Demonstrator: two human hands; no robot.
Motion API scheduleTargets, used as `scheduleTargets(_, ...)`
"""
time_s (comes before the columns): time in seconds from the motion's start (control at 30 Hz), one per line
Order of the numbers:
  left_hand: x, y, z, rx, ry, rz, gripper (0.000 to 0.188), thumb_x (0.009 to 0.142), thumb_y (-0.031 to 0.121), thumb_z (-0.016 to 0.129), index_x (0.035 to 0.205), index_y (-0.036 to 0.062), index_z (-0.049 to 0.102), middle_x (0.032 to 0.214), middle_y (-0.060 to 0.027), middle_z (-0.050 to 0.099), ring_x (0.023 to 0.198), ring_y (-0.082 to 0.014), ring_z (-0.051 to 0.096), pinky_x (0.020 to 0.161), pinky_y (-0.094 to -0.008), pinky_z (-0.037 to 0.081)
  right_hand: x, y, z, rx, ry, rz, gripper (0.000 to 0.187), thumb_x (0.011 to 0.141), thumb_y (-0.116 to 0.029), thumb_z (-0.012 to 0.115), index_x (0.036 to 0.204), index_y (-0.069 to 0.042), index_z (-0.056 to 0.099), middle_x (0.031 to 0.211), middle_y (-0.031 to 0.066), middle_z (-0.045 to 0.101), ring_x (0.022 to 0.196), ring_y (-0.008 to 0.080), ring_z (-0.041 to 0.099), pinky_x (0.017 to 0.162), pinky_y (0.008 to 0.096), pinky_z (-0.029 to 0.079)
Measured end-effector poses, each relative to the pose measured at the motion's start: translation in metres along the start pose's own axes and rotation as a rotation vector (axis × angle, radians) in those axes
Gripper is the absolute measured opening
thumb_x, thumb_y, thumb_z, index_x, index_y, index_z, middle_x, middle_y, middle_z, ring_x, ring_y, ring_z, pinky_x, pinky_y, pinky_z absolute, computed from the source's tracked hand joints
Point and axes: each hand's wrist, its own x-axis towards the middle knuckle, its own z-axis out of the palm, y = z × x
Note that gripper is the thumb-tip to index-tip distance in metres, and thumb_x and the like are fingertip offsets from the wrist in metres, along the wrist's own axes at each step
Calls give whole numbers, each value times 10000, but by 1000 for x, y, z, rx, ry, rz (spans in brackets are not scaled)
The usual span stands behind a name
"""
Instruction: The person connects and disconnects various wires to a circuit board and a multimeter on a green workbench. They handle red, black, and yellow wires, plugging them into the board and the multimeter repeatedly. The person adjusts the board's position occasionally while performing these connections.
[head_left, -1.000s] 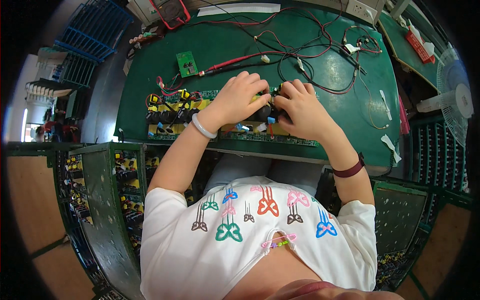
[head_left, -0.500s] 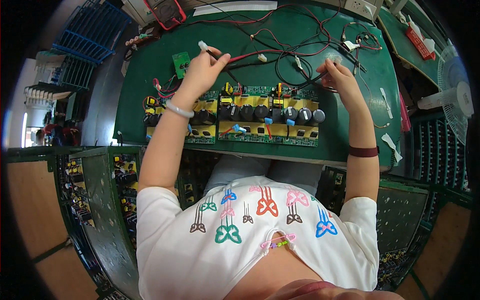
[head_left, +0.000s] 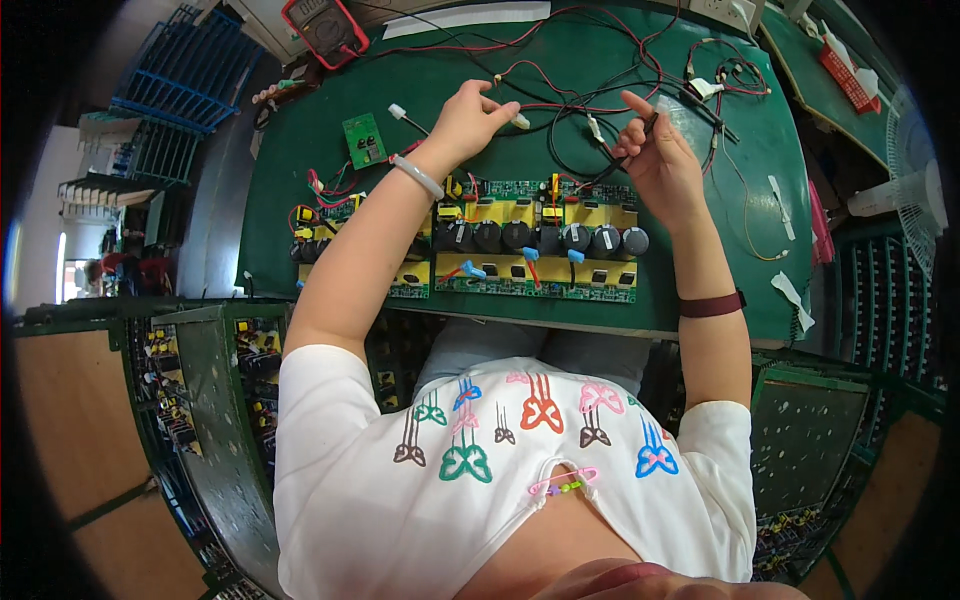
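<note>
Above the middle of the bench, my left hand (head_left: 464, 126) has its thumb and fingers apart, the thumb tip beside a white plug connector (head_left: 520, 121) on a lead. Left of that hand lies another white connector (head_left: 397, 111) on a black cable that runs under the hand. My right hand (head_left: 660, 165) is closed around a black test lead (head_left: 652, 122), index finger raised; part of the lead is hidden by the fingers. Below both hands sits a long circuit board (head_left: 535, 285) with black capacitors and yellow parts. My left forearm hides part of a similar board (head_left: 408, 285).
A small green board (head_left: 363, 140) lies left of my left hand. A red multimeter (head_left: 325, 32) stands at the far left. Red and black cables (head_left: 590, 105) tangle across the back. At the right are paper strips (head_left: 786, 290), a red basket (head_left: 848, 75) and a fan (head_left: 915, 185).
My left hand has let go of the black cable with the white connector and moved right toward the other connector. My right hand has turned, raising its index finger.
</note>
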Motion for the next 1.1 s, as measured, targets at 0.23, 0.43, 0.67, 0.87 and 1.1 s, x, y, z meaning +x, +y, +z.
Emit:
scheduleTargets(0.23,-1,28,3,-574,-327,-179,311,954,192,696,1174,-21,640,1047,-62,699,916,-133,654,821,-280,528,-3,-2,7,-205,77,-69,453,1085,-335,420,1383,1,476,918,19,570,842,136,560,821,303,474)
scheduleTargets(0.43,-2,74,-3,-1010,-491,-77,262,976,192,663,1181,27,661,1144,-61,692,1026,-121,645,911,-260,542,-5,-3,26,-751,197,-230,258,1058,-202,522,1191,-16,641,848,15,617,730,92,602,673,224,491)
scheduleTargets(0.67,-1,96,14,-1028,-432,5,238,966,197,676,1141,36,680,1126,-73,711,986,-131,674,918,-273,555,-8,0,34,-1436,192,-469,181,999,-100,591,1152,-20,645,842,71,649,604,131,617,556,276,507)
scheduleTargets(0.87,0,100,20,-1007,-338,58,195,960,180,681,1059,13,696,1138,-134,711,1025,-172,676,966,-311,551,-8,0,35,-1516,169,-505,168,997,-92,588,1141,-20,633,846,91,649,590,157,621,549,297,512)
scheduleTargets(1.1,-1,93,26,-1031,-328,-2,198,960,177,679,1054,3,685,1121,-138,712,1028,-185,678,972,-317,552,-9,-2,37,-1473,181,-421,146,999,-86,581,1113,-10,629,835,108,639,602,176,615,565,315,486)
